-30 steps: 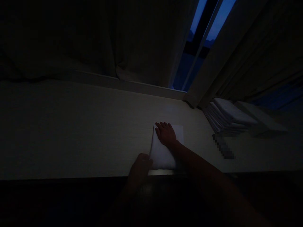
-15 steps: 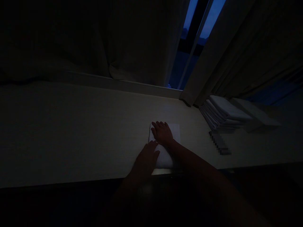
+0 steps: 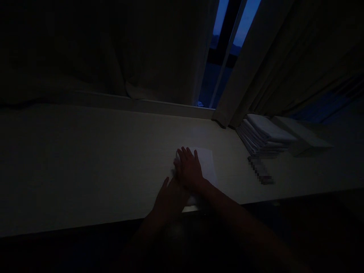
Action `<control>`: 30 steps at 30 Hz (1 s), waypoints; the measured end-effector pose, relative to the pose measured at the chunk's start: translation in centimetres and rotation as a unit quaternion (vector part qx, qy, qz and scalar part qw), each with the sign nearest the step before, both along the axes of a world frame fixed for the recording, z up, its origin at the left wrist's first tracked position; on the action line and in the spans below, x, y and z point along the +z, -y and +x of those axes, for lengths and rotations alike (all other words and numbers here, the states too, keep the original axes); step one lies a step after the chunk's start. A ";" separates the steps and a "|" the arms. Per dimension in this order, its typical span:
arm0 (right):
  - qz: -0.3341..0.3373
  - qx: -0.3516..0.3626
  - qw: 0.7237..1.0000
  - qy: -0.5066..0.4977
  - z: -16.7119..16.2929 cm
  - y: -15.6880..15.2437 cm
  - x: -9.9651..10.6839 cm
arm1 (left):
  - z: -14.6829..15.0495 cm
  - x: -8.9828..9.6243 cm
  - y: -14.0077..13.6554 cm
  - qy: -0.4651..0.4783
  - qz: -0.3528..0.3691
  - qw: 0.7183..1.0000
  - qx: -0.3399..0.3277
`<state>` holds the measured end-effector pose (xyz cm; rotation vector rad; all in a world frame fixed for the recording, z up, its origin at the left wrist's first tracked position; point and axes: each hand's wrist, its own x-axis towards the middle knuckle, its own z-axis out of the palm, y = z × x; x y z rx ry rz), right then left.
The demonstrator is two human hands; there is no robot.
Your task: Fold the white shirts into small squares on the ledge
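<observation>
A folded white cloth (image 3: 208,162) lies on the pale surface near its front edge. My right hand (image 3: 190,170) rests flat over the cloth's left part, its fingers pointing away from me and slightly apart. Just below and to the left, my left hand (image 3: 171,194) reaches in at the cloth's left side. One of its fingers sticks out apart from the rest; the others run up against or under my right hand and are partly hidden. In this dim light I see no object in either hand besides the cloth beneath them.
A stack of folded white cloths (image 3: 265,134) stands at the right, with a pale box-like block (image 3: 303,132) behind it. A pixelated flat object (image 3: 261,170) lies in front. Curtains (image 3: 162,53) hang along the back, parted at a window (image 3: 220,57). The surface's front edge (image 3: 85,226) runs below.
My left hand has shifted left and turned, with a finger now spread outward. My right hand has moved slightly left and down over the cloth. The whole view has shifted a little.
</observation>
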<state>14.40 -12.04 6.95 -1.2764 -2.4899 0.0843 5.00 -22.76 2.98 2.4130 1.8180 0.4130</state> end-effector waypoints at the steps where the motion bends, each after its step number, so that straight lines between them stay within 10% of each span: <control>1: -0.006 0.002 1.000 0.002 0.1 1.3 0.2 | 0.0 -0.1 -0.1 -0.008 0.000 1.000 -0.006; 7: -0.076 -0.044 0.996 0.003 1.9 5.8 -1.7 | -0.2 -1.3 0.1 -0.048 0.001 0.999 -0.007; 30: -0.069 -0.079 0.994 0.011 9.4 7.2 -3.7 | -0.1 -1.4 0.1 -0.039 -0.002 0.999 0.019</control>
